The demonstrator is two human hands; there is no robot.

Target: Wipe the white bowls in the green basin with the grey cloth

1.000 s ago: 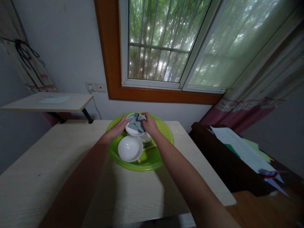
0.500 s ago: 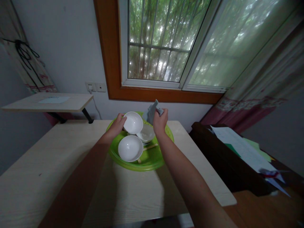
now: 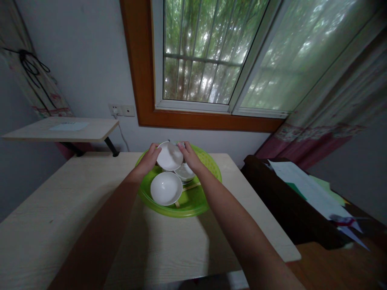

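My left hand [image 3: 150, 157] grips the left edge of a white bowl [image 3: 169, 157], which is tilted toward me over a green basin [image 3: 196, 205]. At the bowl's right rim is my right hand [image 3: 188, 154], closed on a grey cloth [image 3: 180, 144]; most of the cloth is hidden behind the hand and bowl. A second white bowl [image 3: 166, 189] sits in the front of the basin. Another bowl [image 3: 185, 172] lies partly covered under my right wrist. Chopsticks [image 3: 191, 187] rest in the basin beside the front bowl.
The basin stands on a pale wooden table [image 3: 175, 249]. A small raised shelf [image 3: 39, 133] bearing a paper sheet is at the back left. Behind is a wall with a window [image 3: 205, 60]. To the right, papers [image 3: 302, 185] lie on dark furniture [image 3: 272, 205].
My right hand lifted the cloth out of the held bowl, up and to the right, then brought it back to the bowl's right rim. My left hand kept hold of the bowl.
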